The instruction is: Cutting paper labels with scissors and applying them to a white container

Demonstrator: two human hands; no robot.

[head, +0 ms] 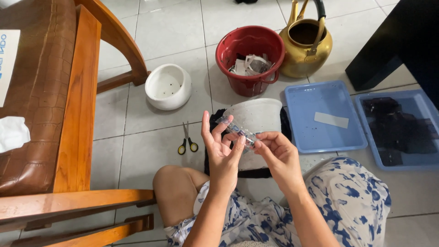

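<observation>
Two hands, left hand point(222, 151) and right hand point(277, 153), pinching one clear packet point(237, 131), two blue trays point(320, 114), one scissors point(187, 139)

small clear packet point(237, 131): pinched by both hands' fingers | white-blue sheet point(8, 59): on chair seat, left edge

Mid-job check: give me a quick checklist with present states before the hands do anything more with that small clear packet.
1. Small clear packet pinched at both ends: ok; left hand and right hand both grip it.
2. Packet opened or sealed: cannot tell, too small and shiny.
3. Scissors within reach: ok, lying closed on the tile beside the left hand.
4. Red bucket ready for scraps: ok, upright and open, paper scraps inside.
5. Near blue tray has room: ok, only one white strip in it.
6. White pot behind the hands steady: cannot tell, partly hidden.
</observation>
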